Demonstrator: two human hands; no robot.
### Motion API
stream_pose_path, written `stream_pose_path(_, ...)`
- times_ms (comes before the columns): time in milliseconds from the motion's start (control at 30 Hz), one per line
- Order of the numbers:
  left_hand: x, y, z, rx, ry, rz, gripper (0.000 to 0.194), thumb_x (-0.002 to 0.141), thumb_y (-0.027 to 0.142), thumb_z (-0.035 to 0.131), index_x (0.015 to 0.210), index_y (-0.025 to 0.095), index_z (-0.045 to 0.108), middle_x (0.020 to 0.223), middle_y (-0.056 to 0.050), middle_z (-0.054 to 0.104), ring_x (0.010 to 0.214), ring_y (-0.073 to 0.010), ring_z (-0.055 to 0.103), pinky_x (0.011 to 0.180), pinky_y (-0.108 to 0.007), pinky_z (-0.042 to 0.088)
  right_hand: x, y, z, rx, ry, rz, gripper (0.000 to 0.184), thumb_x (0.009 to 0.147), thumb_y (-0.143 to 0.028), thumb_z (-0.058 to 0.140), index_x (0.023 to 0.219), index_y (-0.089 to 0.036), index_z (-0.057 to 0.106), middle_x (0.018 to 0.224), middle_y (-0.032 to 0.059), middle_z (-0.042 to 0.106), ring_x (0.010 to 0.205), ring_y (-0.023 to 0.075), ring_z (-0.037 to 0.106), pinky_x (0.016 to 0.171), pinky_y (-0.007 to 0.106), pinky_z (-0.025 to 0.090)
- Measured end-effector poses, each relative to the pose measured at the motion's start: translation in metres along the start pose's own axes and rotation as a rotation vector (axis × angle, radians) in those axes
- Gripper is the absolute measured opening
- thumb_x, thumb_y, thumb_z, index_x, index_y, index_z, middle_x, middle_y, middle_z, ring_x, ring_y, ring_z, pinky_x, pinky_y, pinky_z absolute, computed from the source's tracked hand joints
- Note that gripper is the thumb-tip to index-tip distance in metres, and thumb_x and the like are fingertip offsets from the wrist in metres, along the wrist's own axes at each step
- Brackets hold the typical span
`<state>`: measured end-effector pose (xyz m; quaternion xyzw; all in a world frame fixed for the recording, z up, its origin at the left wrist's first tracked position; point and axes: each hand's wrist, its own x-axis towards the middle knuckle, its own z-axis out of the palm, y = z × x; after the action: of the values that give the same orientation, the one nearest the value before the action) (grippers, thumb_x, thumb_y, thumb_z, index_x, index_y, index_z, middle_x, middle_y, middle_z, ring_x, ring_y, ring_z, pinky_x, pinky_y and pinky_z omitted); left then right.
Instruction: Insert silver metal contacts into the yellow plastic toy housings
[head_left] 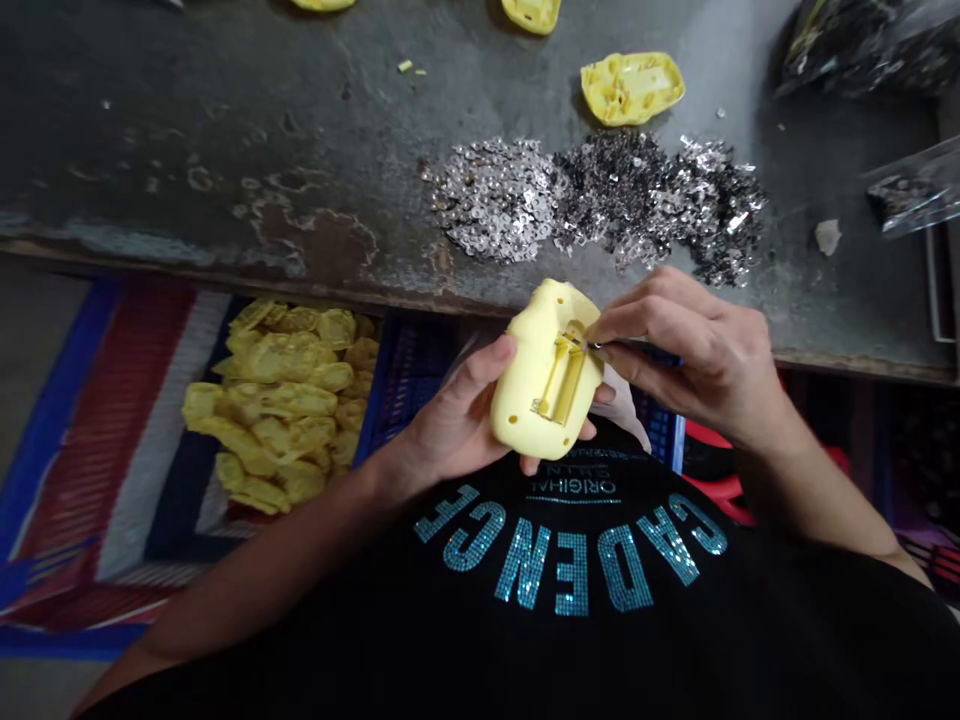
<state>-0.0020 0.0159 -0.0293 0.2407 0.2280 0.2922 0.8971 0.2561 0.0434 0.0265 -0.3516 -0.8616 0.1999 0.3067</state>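
My left hand (469,410) is wrapped round a yellow plastic shell (521,400), its thumb on the near left edge and fingertips showing at the right. The shell is tilted towards me, with a long battery compartment (564,385) and several screw holes facing up. Thumb and forefinger of my right hand (675,350) are pinched at the compartment's upper right end. A small metal piece (596,346) shows between those fingertips, mostly hidden. Just beyond lie piles of small metal battery contacts, a bright silver one (499,200) and a darker one (619,190).
Another yellow shell (634,90) lies on the worn grey table (187,130), with more at the far edge. A plastic bag of dark metal parts (870,50) is at the far right. Below left, a blue-rimmed crate (56,420) stands beside a heap of yellow shells (281,385).
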Motion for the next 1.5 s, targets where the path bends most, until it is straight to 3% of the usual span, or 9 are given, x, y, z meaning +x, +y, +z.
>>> stream_pose_path(167, -0.003, -0.001, 0.013, 0.067, 0.035, -0.004, 0.074, 0.111, 0.071, 0.046, 0.162, 0.022, 0.066, 0.130, -0.012, 0.088, 0.106, -0.0365, 0.091, 0.052, -0.018, 0.054, 0.000, -0.005, -0.009, -0.120, -0.034, -0.130, 0.011, 0.118, -0.031, 0.066, 0.120, -0.028, 0.076, 0.103, 0.0037, 0.078, 0.093, 0.0229, 0.070, 0.084, 0.042, 0.060)
stream_pose_path(333, -0.005, 0.002, 0.025, 0.099, 0.065, -0.020, 0.080, 0.105, 0.073, 0.059, 0.164, 0.020, 0.066, 0.125, -0.016, 0.089, 0.099, -0.0389, 0.092, 0.047, -0.019, 0.053, -0.002, -0.011, -0.017, -0.203, -0.066, -0.216, 0.017, 0.119, -0.036, 0.063, 0.128, -0.029, 0.075, 0.109, 0.0049, 0.078, 0.096, 0.0239, 0.068, 0.085, 0.044, 0.062)
stream_pose_path(500, -0.008, 0.000, 0.024, 0.127, 0.045, -0.005, 0.081, 0.112, 0.074, 0.039, 0.165, 0.020, 0.066, 0.126, -0.012, 0.088, 0.104, -0.0390, 0.090, 0.050, -0.021, 0.052, -0.004, -0.014, -0.020, -0.266, -0.073, -0.262, 0.015, 0.119, -0.033, 0.063, 0.124, -0.030, 0.076, 0.111, 0.0051, 0.078, 0.094, 0.0235, 0.067, 0.082, 0.045, 0.061)
stream_pose_path(667, -0.002, -0.005, 0.018, -0.008, -0.120, -0.010, 0.085, 0.101, 0.071, 0.076, 0.164, 0.018, 0.062, 0.121, -0.017, 0.089, 0.101, -0.0392, 0.092, 0.046, -0.019, 0.060, -0.006, -0.020, -0.018, -0.329, -0.066, -0.312, 0.014, 0.120, -0.027, 0.060, 0.123, -0.027, 0.074, 0.108, 0.0058, 0.078, 0.095, 0.0231, 0.067, 0.081, 0.043, 0.061)
stream_pose_path(933, -0.004, -0.004, 0.021, -0.073, -0.067, -0.078, 0.094, 0.105, 0.076, 0.074, 0.173, 0.017, 0.051, 0.130, -0.019, 0.086, 0.101, -0.0369, 0.092, 0.046, -0.021, 0.063, -0.012, -0.028, -0.015, -0.408, -0.052, -0.319, 0.022, 0.119, -0.020, 0.061, 0.139, -0.021, 0.069, 0.115, 0.0074, 0.080, 0.099, 0.0220, 0.069, 0.085, 0.040, 0.062)
stream_pose_path(1100, -0.004, -0.004, 0.025, -0.054, -0.024, -0.010, 0.095, 0.099, 0.074, 0.082, 0.168, 0.015, 0.054, 0.121, -0.019, 0.088, 0.093, -0.0361, 0.091, 0.041, -0.020, 0.059, -0.016, -0.030, -0.012, -0.303, 0.040, -0.231, 0.019, 0.115, -0.017, 0.069, 0.132, -0.022, 0.074, 0.114, 0.0064, 0.084, 0.097, 0.0208, 0.075, 0.086, 0.038, 0.064)
stream_pose_path(1233, -0.005, -0.007, 0.028, -0.002, 0.006, 0.005, 0.099, 0.096, 0.080, 0.083, 0.167, 0.016, 0.056, 0.124, -0.020, 0.087, 0.094, -0.0365, 0.091, 0.041, -0.021, 0.058, -0.019, -0.019, -0.008, -0.125, 0.134, -0.012, 0.015, 0.113, -0.029, 0.076, 0.128, -0.026, 0.079, 0.114, 0.0062, 0.085, 0.098, 0.0232, 0.079, 0.084, 0.041, 0.066)
stream_pose_path(1367, -0.009, -0.014, 0.029, 0.135, 0.126, 0.174, 0.088, 0.098, 0.064, 0.091, 0.172, 0.032, 0.054, 0.123, -0.008, 0.087, 0.089, -0.0285, 0.088, 0.050, -0.023, 0.061, -0.012, -0.003, -0.007, 0.147, -0.005, 0.134, 0.047, 0.105, -0.046, 0.087, 0.143, -0.022, 0.075, 0.136, 0.0122, 0.081, 0.109, 0.0258, 0.081, 0.082, 0.039, 0.069)
stream_pose_path(1500, -0.013, -0.019, 0.026, 0.309, 0.162, 0.270, 0.073, 0.107, 0.050, 0.086, 0.172, 0.035, 0.057, 0.110, -0.002, 0.087, 0.084, -0.0202, 0.084, 0.069, -0.024, 0.063, -0.004, 0.002, -0.004, 0.206, -0.091, 0.174, 0.047, 0.101, -0.042, 0.087, 0.141, -0.023, 0.073, 0.141, 0.0117, 0.080, 0.112, 0.0259, 0.079, 0.091, 0.042, 0.071)
